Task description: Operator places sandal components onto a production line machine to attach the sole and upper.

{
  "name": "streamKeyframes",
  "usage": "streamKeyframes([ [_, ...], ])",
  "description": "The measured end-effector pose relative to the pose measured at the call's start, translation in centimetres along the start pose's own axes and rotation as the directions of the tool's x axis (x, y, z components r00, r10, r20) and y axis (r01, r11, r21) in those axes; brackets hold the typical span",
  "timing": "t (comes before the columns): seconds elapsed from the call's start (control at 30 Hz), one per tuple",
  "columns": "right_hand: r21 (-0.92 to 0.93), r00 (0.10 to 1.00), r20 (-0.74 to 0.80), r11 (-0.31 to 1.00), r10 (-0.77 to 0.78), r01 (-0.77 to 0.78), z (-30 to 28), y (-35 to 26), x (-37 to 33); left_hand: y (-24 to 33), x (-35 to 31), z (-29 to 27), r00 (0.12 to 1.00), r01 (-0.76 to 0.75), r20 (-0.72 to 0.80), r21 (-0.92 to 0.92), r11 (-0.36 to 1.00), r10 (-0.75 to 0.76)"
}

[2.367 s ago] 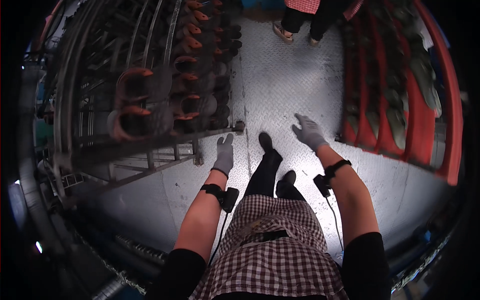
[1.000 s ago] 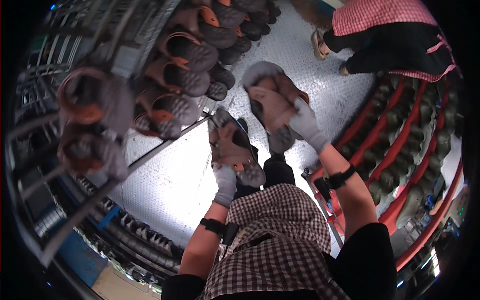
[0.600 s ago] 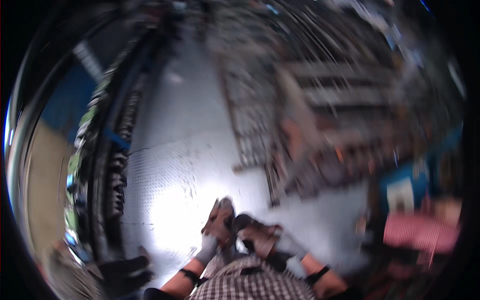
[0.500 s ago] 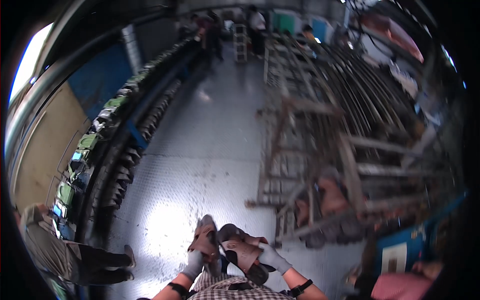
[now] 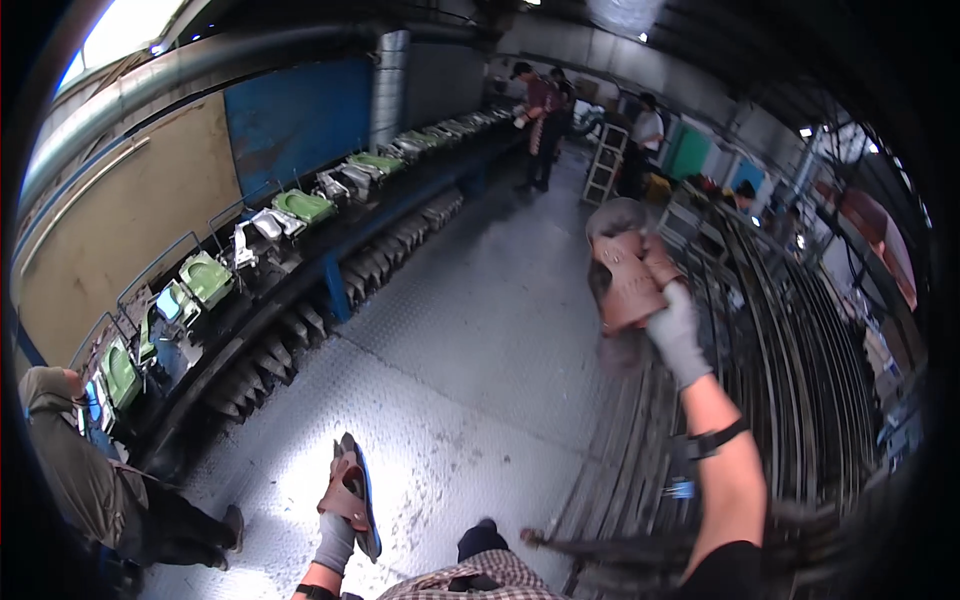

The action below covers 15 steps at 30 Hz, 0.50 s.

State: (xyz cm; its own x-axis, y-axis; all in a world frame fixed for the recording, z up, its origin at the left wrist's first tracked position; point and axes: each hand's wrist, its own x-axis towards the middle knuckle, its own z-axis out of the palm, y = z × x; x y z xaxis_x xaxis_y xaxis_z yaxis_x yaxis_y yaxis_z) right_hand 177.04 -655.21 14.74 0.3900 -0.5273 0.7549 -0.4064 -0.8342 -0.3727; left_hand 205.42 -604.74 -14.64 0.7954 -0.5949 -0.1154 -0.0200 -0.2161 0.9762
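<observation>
My left hand (image 5: 335, 542), in a grey glove, is low in front of me and closed on a brown sandal (image 5: 349, 490). Its wide straps face up and the dark sole shows along its right side. Stretched far out to the right, my gloved right hand (image 5: 679, 330) grips brown sandals (image 5: 628, 270) by their straps. They hang over the edge of the metal rails, overlapping and partly blurred, so I cannot tell exactly how many there are. The fingertips of both hands are partly hidden by the straps.
A long line with green and silver moulds (image 5: 205, 278) runs along the left. A person in a hooded top (image 5: 80, 450) stands beside it. Dark metal rails (image 5: 790, 370) fill the right. Several people work farther back near a light ladder-like rack (image 5: 604, 165).
My hands were close together before my body with the sandals. The right has swung out and up to the right; the left has moved left. The view has tilted and turned.
</observation>
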Motion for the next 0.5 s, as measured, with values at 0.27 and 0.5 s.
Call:
streamKeyframes([
  [0.27,-0.636,0.845,0.403,0.557,-0.352,0.535,7.0,12.3,29.0,-12.1,23.1,4.9,0.989,-0.059,-0.032,0.807,0.588,0.144],
  [0.5,-0.209,0.640,0.644,0.708,-0.419,0.674,33.9,10.8,35.1,0.4,38.2,12.2,0.942,0.290,-0.274,0.386,0.876,-0.191],
])
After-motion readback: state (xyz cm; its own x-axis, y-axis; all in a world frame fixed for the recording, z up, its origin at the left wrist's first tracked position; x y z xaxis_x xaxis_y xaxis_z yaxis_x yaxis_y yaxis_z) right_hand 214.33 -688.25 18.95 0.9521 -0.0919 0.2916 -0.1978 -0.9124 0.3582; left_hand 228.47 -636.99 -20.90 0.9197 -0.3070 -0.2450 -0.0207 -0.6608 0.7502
